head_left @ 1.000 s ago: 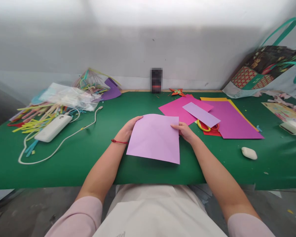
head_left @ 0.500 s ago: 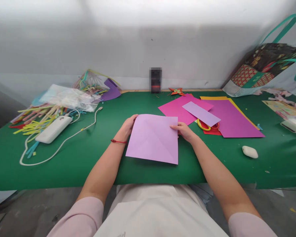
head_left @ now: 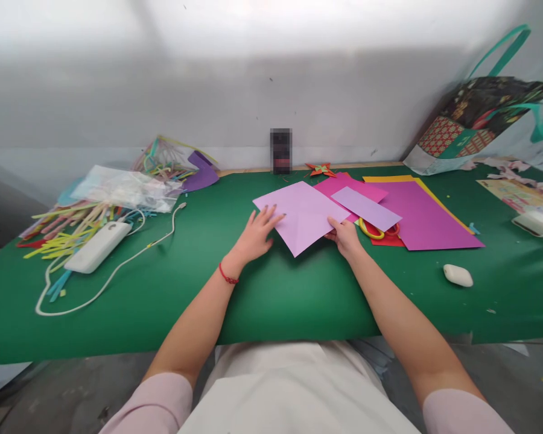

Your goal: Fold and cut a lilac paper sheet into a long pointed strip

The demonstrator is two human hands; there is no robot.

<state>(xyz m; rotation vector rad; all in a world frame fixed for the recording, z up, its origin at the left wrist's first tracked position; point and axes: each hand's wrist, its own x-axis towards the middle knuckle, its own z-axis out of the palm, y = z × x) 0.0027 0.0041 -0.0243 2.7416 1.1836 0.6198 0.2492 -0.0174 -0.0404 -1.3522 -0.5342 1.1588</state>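
A square sheet of lilac paper [head_left: 301,211] lies turned cornerwise in front of me, one corner towards my body, with faint crease lines across it. My right hand [head_left: 344,236] pinches its right-hand edge, thumb on top and fingers underneath. At the left edge, my left hand [head_left: 256,235] is spread, its fingertips over the paper; whether they press on it I cannot tell. Beyond the sheet's right corner lie pink paper [head_left: 375,190], a lilac strip [head_left: 366,208] and scissors with yellow and red handles [head_left: 371,230], partly covered by the strip.
Purple paper [head_left: 434,217] over a yellow sheet lies to the right, near a white case [head_left: 458,275]. A white power bank [head_left: 97,247] with a cable and paper strips [head_left: 58,241] fill the left. A folded orange star [head_left: 321,170] and a bag [head_left: 470,126] stand at the back.
The lilac sheet has turned from edge-on to cornerwise and moved away from me. My left hand has let go of its side and opened; my right hand still grips the paper.
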